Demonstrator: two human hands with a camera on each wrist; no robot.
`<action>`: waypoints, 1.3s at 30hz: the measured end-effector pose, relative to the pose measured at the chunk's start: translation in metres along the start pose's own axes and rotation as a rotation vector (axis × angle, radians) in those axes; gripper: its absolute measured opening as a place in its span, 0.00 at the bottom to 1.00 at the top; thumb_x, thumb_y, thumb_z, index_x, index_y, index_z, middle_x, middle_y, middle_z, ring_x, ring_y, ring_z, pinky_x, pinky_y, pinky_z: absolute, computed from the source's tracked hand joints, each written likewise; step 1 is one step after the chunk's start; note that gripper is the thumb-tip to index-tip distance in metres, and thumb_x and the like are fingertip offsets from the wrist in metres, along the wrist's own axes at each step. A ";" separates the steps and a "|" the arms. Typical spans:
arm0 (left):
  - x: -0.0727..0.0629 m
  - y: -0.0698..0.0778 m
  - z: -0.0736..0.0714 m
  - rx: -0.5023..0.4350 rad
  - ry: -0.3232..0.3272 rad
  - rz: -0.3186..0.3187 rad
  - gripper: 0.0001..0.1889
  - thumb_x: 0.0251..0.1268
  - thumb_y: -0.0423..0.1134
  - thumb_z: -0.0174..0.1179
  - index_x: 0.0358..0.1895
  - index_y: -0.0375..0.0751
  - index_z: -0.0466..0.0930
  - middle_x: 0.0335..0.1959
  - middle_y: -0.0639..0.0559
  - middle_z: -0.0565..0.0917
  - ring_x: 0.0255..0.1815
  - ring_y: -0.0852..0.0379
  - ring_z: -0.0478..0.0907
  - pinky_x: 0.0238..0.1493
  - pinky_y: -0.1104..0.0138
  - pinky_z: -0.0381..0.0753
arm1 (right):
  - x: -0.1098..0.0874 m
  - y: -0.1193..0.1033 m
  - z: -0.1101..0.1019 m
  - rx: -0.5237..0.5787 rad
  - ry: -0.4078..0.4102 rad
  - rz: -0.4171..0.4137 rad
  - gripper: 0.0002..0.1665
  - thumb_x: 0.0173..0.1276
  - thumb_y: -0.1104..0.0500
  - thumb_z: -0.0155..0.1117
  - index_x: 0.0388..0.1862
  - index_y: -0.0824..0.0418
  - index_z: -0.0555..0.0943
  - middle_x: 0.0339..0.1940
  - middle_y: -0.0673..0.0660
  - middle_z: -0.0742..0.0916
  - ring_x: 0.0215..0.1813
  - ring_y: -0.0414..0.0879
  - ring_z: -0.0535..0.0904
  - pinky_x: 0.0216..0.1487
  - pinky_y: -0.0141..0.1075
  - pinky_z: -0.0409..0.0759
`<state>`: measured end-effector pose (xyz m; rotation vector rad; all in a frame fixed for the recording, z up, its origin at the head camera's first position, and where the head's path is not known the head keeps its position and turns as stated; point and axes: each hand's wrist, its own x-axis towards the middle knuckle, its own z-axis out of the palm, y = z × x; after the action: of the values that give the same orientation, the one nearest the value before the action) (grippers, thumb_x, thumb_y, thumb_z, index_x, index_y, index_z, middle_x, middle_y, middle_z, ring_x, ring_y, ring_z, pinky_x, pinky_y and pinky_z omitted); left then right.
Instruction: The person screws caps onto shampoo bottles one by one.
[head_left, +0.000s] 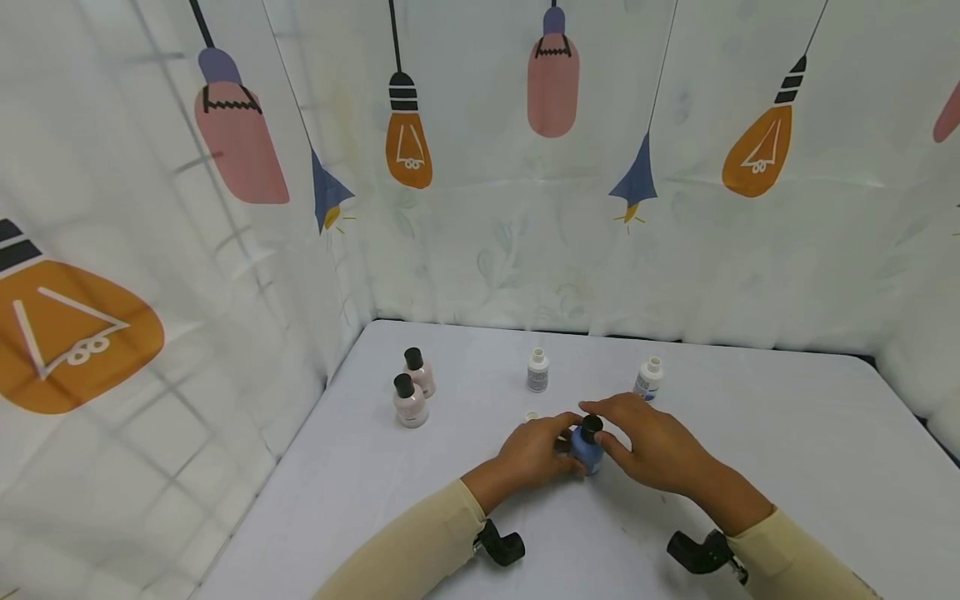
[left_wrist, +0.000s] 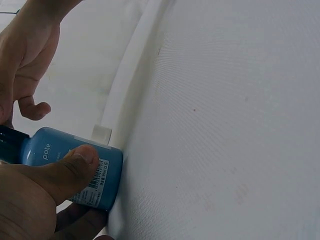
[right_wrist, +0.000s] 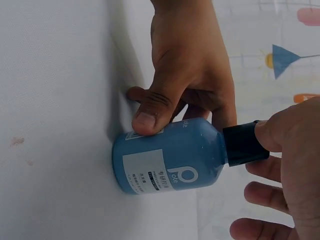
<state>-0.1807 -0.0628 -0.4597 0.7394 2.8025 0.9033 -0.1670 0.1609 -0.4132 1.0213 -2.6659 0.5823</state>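
A blue bottle (head_left: 586, 456) with a black cap (head_left: 592, 427) stands upright on the white table. My left hand (head_left: 534, 452) grips its body from the left, thumb lying over the label in the left wrist view. From the right my right hand (head_left: 658, 443) pinches the cap, the thumb (right_wrist: 270, 134) pressed against its side and the other fingers spread behind it. The cap sits on the neck of the bottle. White print and a label show on the bottle (right_wrist: 197, 150) in the right wrist view.
Two pale pink bottles with black caps, a front one (head_left: 410, 406) and a rear one (head_left: 422, 377), stand at the left. Behind my hands are small white bottles, one in the middle (head_left: 537, 372) and one at right (head_left: 648, 377). A white top (head_left: 531, 416) peeks past my left hand.
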 end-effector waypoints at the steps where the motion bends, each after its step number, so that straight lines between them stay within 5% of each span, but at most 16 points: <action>1: 0.000 0.000 0.000 -0.002 0.000 0.001 0.35 0.58 0.51 0.77 0.69 0.54 0.74 0.54 0.57 0.87 0.54 0.63 0.82 0.53 0.64 0.80 | 0.000 0.000 0.000 -0.003 0.001 -0.021 0.26 0.71 0.56 0.72 0.66 0.49 0.80 0.56 0.47 0.84 0.56 0.43 0.80 0.46 0.43 0.85; 8: -0.001 0.002 0.000 0.001 -0.007 -0.012 0.35 0.58 0.51 0.76 0.69 0.54 0.74 0.55 0.57 0.87 0.55 0.62 0.82 0.54 0.64 0.79 | 0.001 -0.001 0.001 -0.012 -0.002 -0.004 0.19 0.72 0.53 0.71 0.60 0.50 0.83 0.51 0.46 0.84 0.52 0.42 0.82 0.44 0.41 0.84; 22: -0.001 0.002 -0.001 -0.008 -0.011 -0.023 0.32 0.58 0.51 0.77 0.66 0.55 0.76 0.53 0.58 0.87 0.53 0.63 0.83 0.53 0.64 0.80 | 0.004 -0.009 0.000 -0.001 -0.009 0.118 0.22 0.68 0.47 0.74 0.57 0.52 0.83 0.47 0.46 0.84 0.51 0.46 0.84 0.42 0.43 0.84; 28: 0.000 0.001 -0.001 0.010 -0.014 -0.020 0.33 0.58 0.52 0.76 0.67 0.55 0.75 0.54 0.57 0.87 0.53 0.62 0.83 0.53 0.63 0.80 | 0.002 -0.005 -0.002 0.006 -0.016 0.082 0.29 0.68 0.49 0.74 0.67 0.50 0.80 0.53 0.49 0.84 0.53 0.48 0.83 0.42 0.45 0.85; 33: -0.001 0.002 -0.002 0.010 -0.015 -0.017 0.34 0.58 0.51 0.77 0.68 0.52 0.75 0.54 0.56 0.87 0.54 0.61 0.83 0.54 0.62 0.80 | 0.003 -0.004 -0.003 0.023 -0.024 0.023 0.23 0.69 0.58 0.73 0.62 0.49 0.83 0.53 0.46 0.85 0.55 0.44 0.81 0.47 0.43 0.85; 39: 0.000 0.003 -0.003 0.019 -0.020 -0.024 0.34 0.59 0.51 0.76 0.68 0.53 0.74 0.54 0.56 0.87 0.55 0.61 0.82 0.55 0.61 0.79 | 0.003 -0.005 -0.003 0.035 -0.010 0.052 0.19 0.68 0.54 0.75 0.57 0.51 0.85 0.50 0.46 0.85 0.52 0.44 0.83 0.45 0.43 0.84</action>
<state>-0.1799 -0.0624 -0.4559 0.7125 2.7999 0.8610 -0.1658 0.1568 -0.4083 0.9691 -2.7070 0.6376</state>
